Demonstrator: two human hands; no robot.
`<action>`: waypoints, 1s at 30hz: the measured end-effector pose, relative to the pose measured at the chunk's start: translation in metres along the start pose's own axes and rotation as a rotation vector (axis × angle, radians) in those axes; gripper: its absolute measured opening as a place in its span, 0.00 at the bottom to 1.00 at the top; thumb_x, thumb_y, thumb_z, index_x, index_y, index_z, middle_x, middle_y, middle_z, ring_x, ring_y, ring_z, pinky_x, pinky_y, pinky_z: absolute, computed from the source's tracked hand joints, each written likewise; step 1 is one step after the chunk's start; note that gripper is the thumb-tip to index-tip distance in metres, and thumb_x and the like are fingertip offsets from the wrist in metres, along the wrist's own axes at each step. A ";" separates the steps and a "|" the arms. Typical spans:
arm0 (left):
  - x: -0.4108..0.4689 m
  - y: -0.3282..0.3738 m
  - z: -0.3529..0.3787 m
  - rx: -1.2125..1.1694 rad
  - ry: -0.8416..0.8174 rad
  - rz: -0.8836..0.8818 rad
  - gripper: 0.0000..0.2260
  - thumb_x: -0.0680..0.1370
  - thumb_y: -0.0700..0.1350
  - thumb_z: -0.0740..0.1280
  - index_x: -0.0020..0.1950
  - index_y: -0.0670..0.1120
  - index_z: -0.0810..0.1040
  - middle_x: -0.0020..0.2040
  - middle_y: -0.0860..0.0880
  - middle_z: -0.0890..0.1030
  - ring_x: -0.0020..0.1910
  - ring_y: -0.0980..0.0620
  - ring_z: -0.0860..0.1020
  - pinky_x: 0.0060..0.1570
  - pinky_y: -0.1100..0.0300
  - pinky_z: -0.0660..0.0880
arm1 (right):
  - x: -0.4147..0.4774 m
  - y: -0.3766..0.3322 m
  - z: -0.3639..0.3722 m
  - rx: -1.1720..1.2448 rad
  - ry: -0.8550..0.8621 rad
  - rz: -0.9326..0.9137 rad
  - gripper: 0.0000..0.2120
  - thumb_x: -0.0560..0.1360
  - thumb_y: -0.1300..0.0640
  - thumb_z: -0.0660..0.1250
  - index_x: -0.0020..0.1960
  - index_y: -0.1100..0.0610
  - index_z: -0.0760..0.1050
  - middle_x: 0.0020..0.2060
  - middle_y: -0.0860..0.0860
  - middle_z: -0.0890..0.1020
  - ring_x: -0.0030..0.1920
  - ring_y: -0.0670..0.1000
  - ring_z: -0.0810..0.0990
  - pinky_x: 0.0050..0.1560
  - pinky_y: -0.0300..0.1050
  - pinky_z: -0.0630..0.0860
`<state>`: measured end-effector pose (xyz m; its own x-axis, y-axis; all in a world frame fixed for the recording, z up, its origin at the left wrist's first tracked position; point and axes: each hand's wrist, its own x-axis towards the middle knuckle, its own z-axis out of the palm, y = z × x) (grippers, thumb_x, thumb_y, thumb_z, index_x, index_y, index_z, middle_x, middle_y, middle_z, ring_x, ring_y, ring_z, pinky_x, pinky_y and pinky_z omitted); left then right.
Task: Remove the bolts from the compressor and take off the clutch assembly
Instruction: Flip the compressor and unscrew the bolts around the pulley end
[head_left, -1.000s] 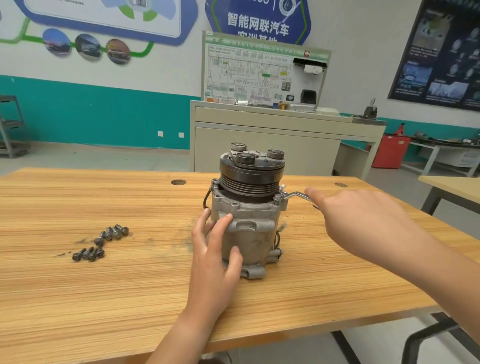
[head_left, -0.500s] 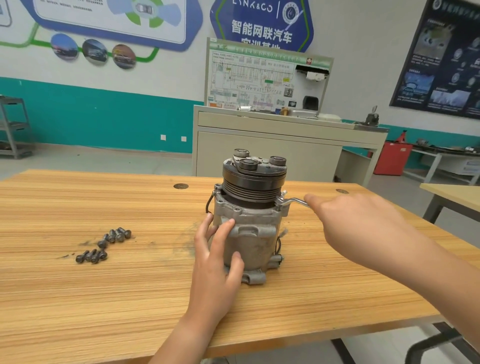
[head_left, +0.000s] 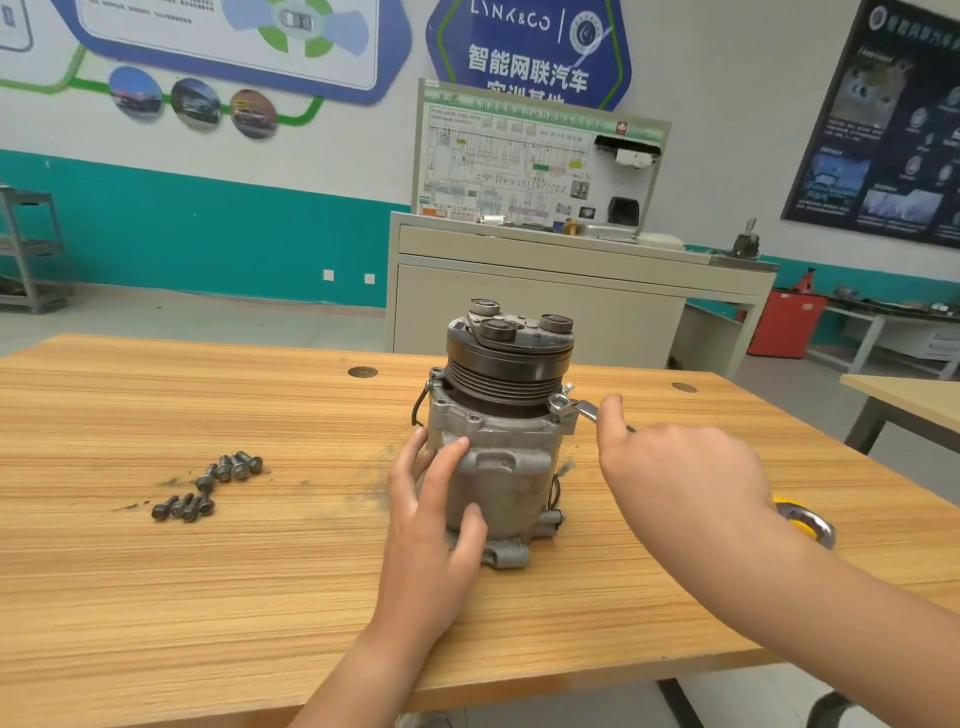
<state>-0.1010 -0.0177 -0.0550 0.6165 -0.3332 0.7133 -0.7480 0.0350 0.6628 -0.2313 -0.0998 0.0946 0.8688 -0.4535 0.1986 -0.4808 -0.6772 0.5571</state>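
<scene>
On my feed the compressor stands upright on the wooden table, a little right of the middle and about halfway between the far edge and the near edge. Its clutch assembly, the dark grooved pulley with three round caps on top, is seated on the upper end. I see the left hand laid flat against the left front of the silver housing, fingers straight and spread, the thumb pressed low on the front face; it braces the body and curls round nothing. The right hand comes in from the right edge of the table with its back toward me, fingers folded down over the handle of a wrench and the index finger stretched along the shaft. The wrench's ring end sits on a bolt head at the right front ear of the housing flange, just below the pulley. Loose bolts lie in two short rows on the left half of the table, well apart from the compressor. Behind the right wrist, near the right edge, a yellow tool with a metal ring pokes out; I cannot tell what it is.
</scene>
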 end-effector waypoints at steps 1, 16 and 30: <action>0.000 0.000 0.000 -0.001 0.000 0.001 0.31 0.74 0.32 0.65 0.63 0.66 0.63 0.70 0.57 0.55 0.67 0.74 0.52 0.56 0.84 0.53 | 0.000 -0.002 0.000 -0.012 0.015 -0.012 0.33 0.74 0.70 0.55 0.74 0.65 0.42 0.27 0.52 0.63 0.25 0.50 0.61 0.22 0.42 0.54; 0.000 -0.002 0.001 0.030 -0.015 -0.004 0.30 0.75 0.35 0.65 0.62 0.68 0.62 0.70 0.58 0.54 0.66 0.77 0.51 0.54 0.83 0.55 | 0.007 0.004 0.010 -0.010 0.050 -0.047 0.31 0.75 0.71 0.55 0.74 0.66 0.45 0.43 0.53 0.79 0.41 0.55 0.79 0.22 0.42 0.55; 0.001 -0.003 0.001 0.029 -0.012 0.005 0.30 0.75 0.33 0.65 0.62 0.67 0.63 0.71 0.55 0.54 0.65 0.77 0.50 0.55 0.85 0.53 | 0.056 0.054 0.054 0.019 0.385 -0.118 0.20 0.73 0.70 0.60 0.61 0.56 0.66 0.38 0.51 0.75 0.37 0.54 0.74 0.28 0.43 0.66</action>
<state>-0.0986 -0.0189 -0.0563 0.6097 -0.3447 0.7138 -0.7581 0.0095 0.6521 -0.2145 -0.1928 0.0926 0.8972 -0.1237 0.4239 -0.3737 -0.7240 0.5798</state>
